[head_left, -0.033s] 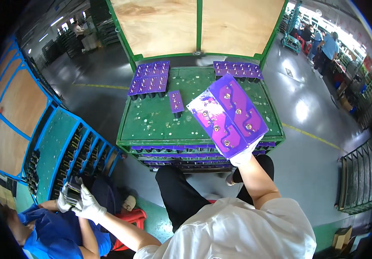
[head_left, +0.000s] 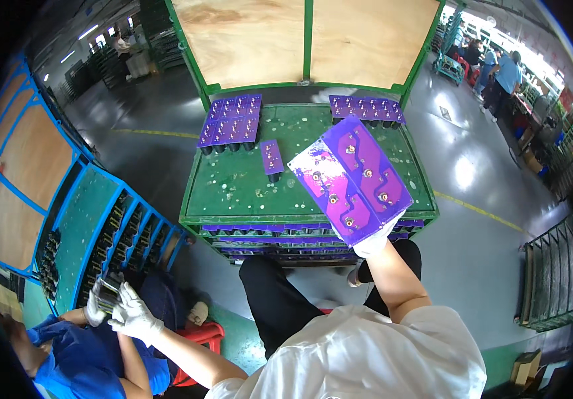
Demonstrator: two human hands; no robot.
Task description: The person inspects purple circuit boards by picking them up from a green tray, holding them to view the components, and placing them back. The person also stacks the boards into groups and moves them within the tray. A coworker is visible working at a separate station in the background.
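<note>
My right hand point(head_left: 374, 243), in a white glove, grips the lower corner of a large purple circuit board point(head_left: 360, 179) held tilted over the green bench. Several round metal terminals stand on the board's face, and a seam runs across it. At the lower left, my gloved left hand point(head_left: 135, 318) has its fingers at the edge of a small dark part with shiny edges point(head_left: 109, 292). A co-worker's gloved hand point(head_left: 93, 307) is on the part's other side. The part is too small to name, and the inner side of my left fingers is partly hidden.
On the green bench point(head_left: 233, 193) stand purple boards point(head_left: 232, 123) at the back left, more point(head_left: 366, 106) at the back right, and a single narrow board point(head_left: 271, 156). Shelves below hold further boards. A blue rack point(head_left: 93, 219) stands left, a wire cart point(head_left: 556, 272) right.
The dark part between my left hand and the co-worker's hand has shifted slightly left and turned. My left fingers point more upward. My right hand and the large board are nearly still.
</note>
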